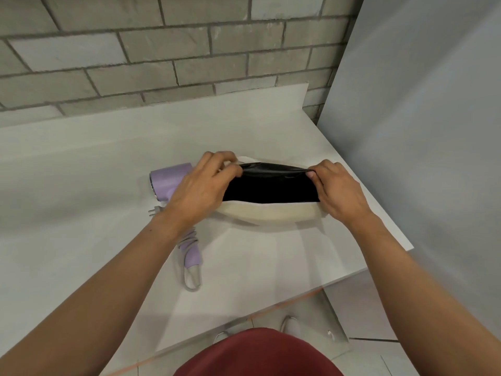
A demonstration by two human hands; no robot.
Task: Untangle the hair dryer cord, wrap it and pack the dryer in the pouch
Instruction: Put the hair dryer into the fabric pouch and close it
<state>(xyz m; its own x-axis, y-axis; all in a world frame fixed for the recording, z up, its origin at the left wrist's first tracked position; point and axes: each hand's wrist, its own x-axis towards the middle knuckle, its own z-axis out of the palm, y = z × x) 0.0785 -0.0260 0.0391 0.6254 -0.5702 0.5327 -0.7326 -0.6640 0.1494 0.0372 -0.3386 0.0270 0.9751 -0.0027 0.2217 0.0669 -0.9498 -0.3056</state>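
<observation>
Between the two hands, the pouch (271, 214) was held over the table (81, 185) with its mouth stretched wide, the left hand (200, 183) curled round one end of the rim and the right hand (339, 188) pinching the other, apparently so that the dryer could be slid in. Just beyond and beneath the left hand, the hair dryer (169, 180) was left lying on the table within easy reach, partly hidden by the wrist. It was seen to be lilac, its grey cord (188, 240) wound about the handle and the plug (155, 210) jutting out beside the left wrist, while the pouch was cream outside and lined in black.
</observation>
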